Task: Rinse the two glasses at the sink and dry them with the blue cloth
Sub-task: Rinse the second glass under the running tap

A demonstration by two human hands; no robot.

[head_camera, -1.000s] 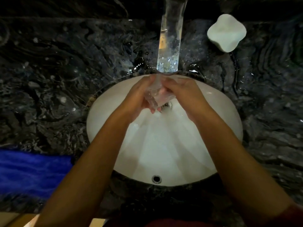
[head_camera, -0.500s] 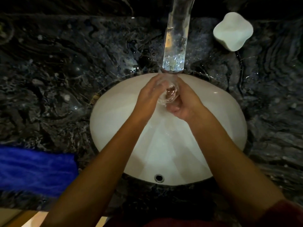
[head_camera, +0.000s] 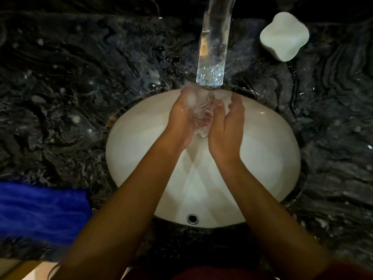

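A clear glass [head_camera: 200, 110] is held between both hands over the white sink basin [head_camera: 139, 142], right under the spout [head_camera: 212, 49], with water splashing over it. My left hand [head_camera: 181, 122] wraps around the glass from the left. My right hand [head_camera: 227, 126] presses its right side, fingers raised and slightly spread. The blue cloth [head_camera: 40, 211] lies on the counter at the lower left. Only one glass is in view.
The dark marbled counter [head_camera: 70, 87] surrounds the basin and looks wet near the spout. A white soap dish [head_camera: 283, 36] sits at the back right. The overflow hole [head_camera: 192, 218] is at the basin's near wall.
The glass has been turned between the hands and now takes the water stream directly. My right fingers have lifted and spread. The view shifted slightly.
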